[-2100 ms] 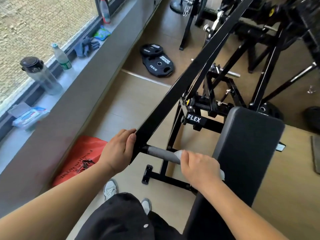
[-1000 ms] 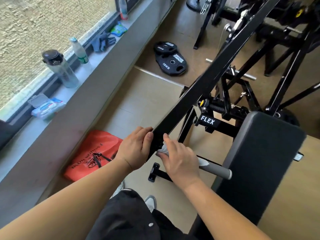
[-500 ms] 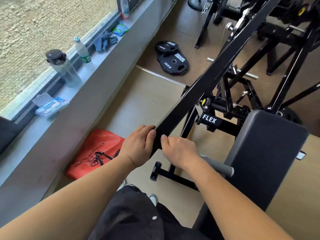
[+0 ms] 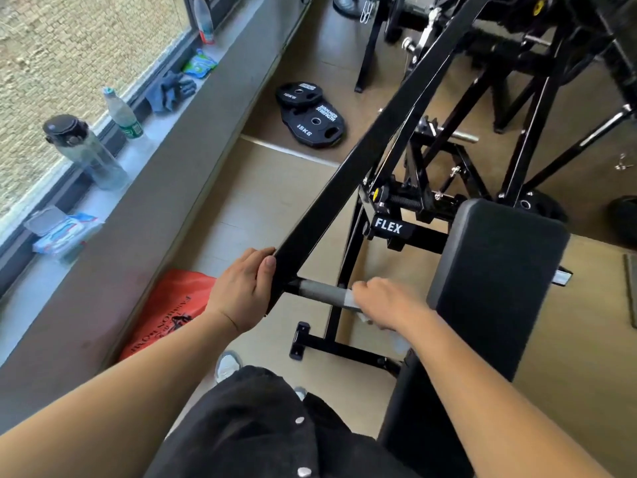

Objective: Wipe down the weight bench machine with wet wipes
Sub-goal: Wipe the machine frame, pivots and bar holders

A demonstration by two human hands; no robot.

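**Bright Daylight, One Blurry Hand**

Daylight comes in through the big glass window (image 4: pixel 69 63) at the top left. The pale grey stone window sill (image 4: pixel 151 146) shines a little. The tan floor (image 4: pixel 262 201) is bright. The black slanted metal bar (image 4: pixel 362 160) looks dark, with a soft shine on top. The left hand (image 4: pixel 241 291) holding it is sharp. The right hand (image 4: pixel 386 301) gripping the grey round handle (image 4: pixel 324 293) is smeared with blur. Straight lines bend near the picture's edges.

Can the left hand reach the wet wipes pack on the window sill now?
Probably yes: nothing stands between the left hand and the wet wipes pack, though it grips the black bar.
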